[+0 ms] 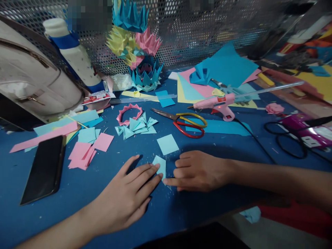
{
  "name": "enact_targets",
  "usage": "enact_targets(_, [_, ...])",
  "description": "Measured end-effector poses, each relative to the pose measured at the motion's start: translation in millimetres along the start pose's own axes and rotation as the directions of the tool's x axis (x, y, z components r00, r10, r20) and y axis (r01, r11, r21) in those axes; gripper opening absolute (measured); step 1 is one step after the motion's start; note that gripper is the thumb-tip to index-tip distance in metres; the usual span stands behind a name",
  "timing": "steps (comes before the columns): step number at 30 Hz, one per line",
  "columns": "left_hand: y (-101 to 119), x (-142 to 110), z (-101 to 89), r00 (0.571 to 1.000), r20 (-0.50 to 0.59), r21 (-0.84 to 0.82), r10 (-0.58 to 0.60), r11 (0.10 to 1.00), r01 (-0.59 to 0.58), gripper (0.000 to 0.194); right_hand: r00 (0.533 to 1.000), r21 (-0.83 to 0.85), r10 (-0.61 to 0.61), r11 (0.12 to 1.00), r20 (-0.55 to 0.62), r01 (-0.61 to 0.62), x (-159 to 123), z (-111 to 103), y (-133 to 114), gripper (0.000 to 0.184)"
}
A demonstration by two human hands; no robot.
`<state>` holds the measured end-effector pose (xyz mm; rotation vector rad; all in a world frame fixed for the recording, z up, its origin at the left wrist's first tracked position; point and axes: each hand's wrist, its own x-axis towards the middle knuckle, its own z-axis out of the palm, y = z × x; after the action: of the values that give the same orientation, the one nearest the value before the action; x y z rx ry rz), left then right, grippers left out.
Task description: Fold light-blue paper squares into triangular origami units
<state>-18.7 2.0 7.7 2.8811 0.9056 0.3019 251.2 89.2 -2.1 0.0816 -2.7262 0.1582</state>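
Note:
A small folded piece of light blue paper (161, 165) lies on the blue table. My left hand (129, 193) rests palm down with its fingers spread, two fingertips on the left edge of this paper. My right hand (199, 171) comes in from the right, its index finger stretched to the paper's lower corner and the other fingers curled in, with nothing in them. Just behind is a flat light blue square (168, 144). Folded light blue pieces (137, 126) are heaped beside a pink paper ring (129, 114).
Scissors (190, 125) and a pink glue gun (218, 104) with a cord lie behind my right hand. Pink squares (82, 155) and a phone (44, 166) are at left. Farther back stand a bottle (75, 55), a bag (33, 72) and folded paper flowers (147, 39).

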Motion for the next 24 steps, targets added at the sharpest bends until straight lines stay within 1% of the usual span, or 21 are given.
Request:
enact_targets(2, [-0.1,-0.2,-0.1,1.000,0.000,0.000,0.000,1.000,0.000,0.046,1.000,0.010,0.001,1.000,0.009,-0.001,-0.7,-0.2,0.6,0.025])
enact_targets(5, [-0.2,-0.5,-0.2,1.000,0.008,-0.001,-0.005,1.000,0.005,0.047,0.999,0.034,0.035,0.999,0.014,-0.035,-2.4,-1.4,2.3,0.027])
enact_targets(8, [-0.2,-0.4,-0.1,1.000,0.013,0.004,-0.006,1.000,0.006,0.046,0.998,0.052,0.060,0.997,-0.008,-0.060,-3.9,-2.3,3.3,0.027])
enact_targets(16, [-0.4,-0.1,-0.9,1.000,0.013,0.015,-0.003,1.000,0.002,0.047,0.999,0.104,0.015,0.994,0.028,-0.018,-1.6,-2.2,2.7,0.026])
enact_targets(24, [-1.4,0.8,0.3,1.000,-0.001,0.034,0.018,0.999,-0.018,0.046,0.998,0.088,0.022,0.996,0.053,-0.027,-1.4,-0.7,0.6,0.026])
